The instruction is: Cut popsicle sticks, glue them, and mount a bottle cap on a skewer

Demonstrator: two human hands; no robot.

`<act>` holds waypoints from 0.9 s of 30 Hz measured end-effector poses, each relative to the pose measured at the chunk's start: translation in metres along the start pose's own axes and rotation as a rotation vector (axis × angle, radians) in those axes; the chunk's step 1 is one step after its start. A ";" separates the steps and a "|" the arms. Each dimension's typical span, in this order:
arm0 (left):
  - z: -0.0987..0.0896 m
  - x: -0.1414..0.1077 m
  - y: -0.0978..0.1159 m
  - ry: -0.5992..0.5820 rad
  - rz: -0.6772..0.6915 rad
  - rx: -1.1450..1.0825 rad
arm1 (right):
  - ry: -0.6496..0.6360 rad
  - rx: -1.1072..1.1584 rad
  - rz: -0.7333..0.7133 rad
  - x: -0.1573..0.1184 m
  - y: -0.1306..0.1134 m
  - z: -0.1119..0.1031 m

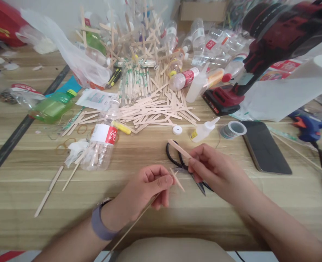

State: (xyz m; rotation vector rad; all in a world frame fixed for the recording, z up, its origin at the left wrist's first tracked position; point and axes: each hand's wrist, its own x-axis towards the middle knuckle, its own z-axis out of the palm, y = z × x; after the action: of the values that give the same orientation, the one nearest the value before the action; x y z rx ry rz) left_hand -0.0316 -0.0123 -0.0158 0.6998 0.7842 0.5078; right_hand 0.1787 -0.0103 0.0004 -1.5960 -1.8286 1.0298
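My left hand [150, 185], with a purple strap on its wrist, is closed on a long thin wooden stick [130, 229] that slants down toward my lap. At its fingertips sits a short wooden piece [179, 182]; whether it is joined to the stick I cannot tell. Between thumb and fingers my right hand [214, 169] pinches a flat craft stick [179, 148], its free end pointing up and left. Black-handled scissors [200, 185] lie on the table under and beside my right hand, partly hidden by it. A small white glue bottle [203, 131] rests just beyond that hand.
A clear plastic bottle [102, 145] holding sticks stands left; a pile of craft sticks [150, 112] spreads behind. To the right lie a phone [266, 147], a small tub [233, 130], a red cordless drill [226, 94] and a blue glue gun [309, 125].
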 end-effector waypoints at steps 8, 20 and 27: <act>0.001 -0.002 0.006 0.068 0.043 0.017 | 0.106 -0.020 -0.085 -0.003 -0.018 0.022; -0.002 0.000 0.001 0.077 0.010 0.056 | 0.147 0.009 -0.166 -0.009 -0.014 0.032; -0.001 0.000 0.001 0.090 -0.003 0.070 | 0.169 -0.002 -0.215 -0.009 -0.013 0.034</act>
State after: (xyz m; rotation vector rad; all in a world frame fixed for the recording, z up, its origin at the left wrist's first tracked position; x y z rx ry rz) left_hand -0.0328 -0.0116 -0.0155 0.7445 0.8912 0.5135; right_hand 0.1463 -0.0267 -0.0077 -1.4049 -1.8370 0.7738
